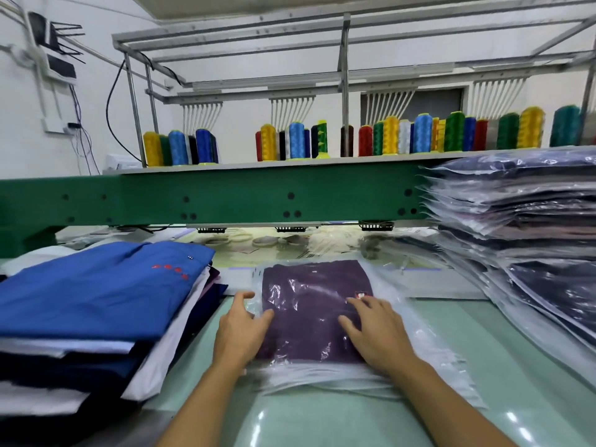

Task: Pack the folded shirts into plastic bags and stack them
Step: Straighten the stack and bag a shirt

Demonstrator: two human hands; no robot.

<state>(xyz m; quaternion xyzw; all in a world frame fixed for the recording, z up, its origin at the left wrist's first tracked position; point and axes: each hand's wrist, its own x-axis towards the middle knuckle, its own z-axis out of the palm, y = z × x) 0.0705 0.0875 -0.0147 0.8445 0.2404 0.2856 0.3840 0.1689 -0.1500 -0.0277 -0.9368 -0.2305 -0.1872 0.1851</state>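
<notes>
A folded purple shirt (309,304) lies inside a clear plastic bag (419,346) on the table, on top of a small pile of empty bags (322,382). My left hand (242,330) lies flat on the bag's left edge with fingers spread. My right hand (377,333) presses flat on the right part of the shirt, fingertips near a small red and white label (360,295). To the left sits a pile of unpacked folded shirts (80,317) with a blue one on top. At the right rises a stack of bagged shirts (522,237).
A green embroidery machine beam (225,198) spans the back, with thread cones (290,141) on the shelf above it. Loose hoops and papers (258,241) lie under the beam. The pale green table surface (322,421) extends toward me.
</notes>
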